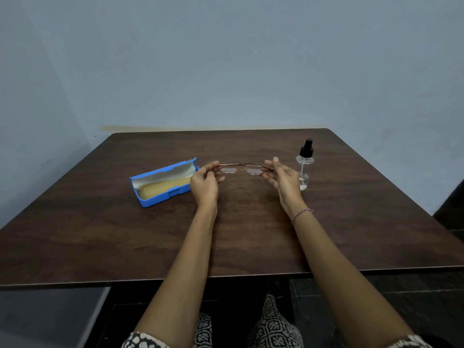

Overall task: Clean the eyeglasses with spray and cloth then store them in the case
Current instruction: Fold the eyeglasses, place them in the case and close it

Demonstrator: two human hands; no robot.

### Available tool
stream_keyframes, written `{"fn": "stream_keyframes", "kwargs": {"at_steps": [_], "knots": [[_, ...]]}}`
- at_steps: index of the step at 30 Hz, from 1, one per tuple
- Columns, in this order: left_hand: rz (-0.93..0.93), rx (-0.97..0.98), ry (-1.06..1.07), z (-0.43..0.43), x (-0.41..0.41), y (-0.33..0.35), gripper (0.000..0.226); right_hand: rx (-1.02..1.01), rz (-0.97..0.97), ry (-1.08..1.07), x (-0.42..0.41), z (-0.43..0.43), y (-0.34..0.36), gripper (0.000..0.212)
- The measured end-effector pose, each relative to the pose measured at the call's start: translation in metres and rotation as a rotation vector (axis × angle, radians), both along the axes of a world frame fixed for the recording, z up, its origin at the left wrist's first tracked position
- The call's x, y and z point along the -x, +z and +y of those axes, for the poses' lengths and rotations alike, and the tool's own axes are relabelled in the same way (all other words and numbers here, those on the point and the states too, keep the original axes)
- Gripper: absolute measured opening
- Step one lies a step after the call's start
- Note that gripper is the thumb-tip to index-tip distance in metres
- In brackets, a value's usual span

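Thin-framed eyeglasses (243, 169) hang just above the middle of the dark wooden table (226, 234), temples folded behind the lenses. My left hand (204, 182) pinches the frame's left end. My right hand (282, 178) pinches the right end, its fingers fairly straight. An open blue glasses case (163, 184) lies to the left with a rolled yellow cloth (163, 187) inside. A clear spray bottle (305, 164) with a black pump top stands upright just right of my right hand.
A pale blue wall (226, 71) rises behind the table's far edge. My patterned-clad knees (273, 322) show below the near edge. A grey box-like object (50, 317) sits low on the left.
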State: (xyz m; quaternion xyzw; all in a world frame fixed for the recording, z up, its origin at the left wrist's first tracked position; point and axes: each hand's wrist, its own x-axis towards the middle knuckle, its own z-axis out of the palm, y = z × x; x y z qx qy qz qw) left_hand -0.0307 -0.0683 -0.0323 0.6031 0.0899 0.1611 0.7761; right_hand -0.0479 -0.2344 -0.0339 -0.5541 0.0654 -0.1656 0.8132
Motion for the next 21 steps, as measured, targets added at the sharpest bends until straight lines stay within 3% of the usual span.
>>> {"fn": "stream_keyframes", "kwargs": {"at_steps": [6, 11, 21], "knots": [[0.000, -0.023, -0.011, 0.000, 0.004, 0.001, 0.021, 0.088, -0.074, 0.006, 0.001, 0.000, -0.004, 0.024], [-0.012, -0.195, 0.020, 0.004, 0.003, -0.006, 0.030, 0.156, -0.099, -0.011, 0.003, -0.001, -0.006, 0.022], [-0.069, -0.256, 0.033, 0.006, 0.001, -0.010, 0.030, 0.150, -0.153, -0.023, 0.007, -0.003, -0.003, 0.027]]}}
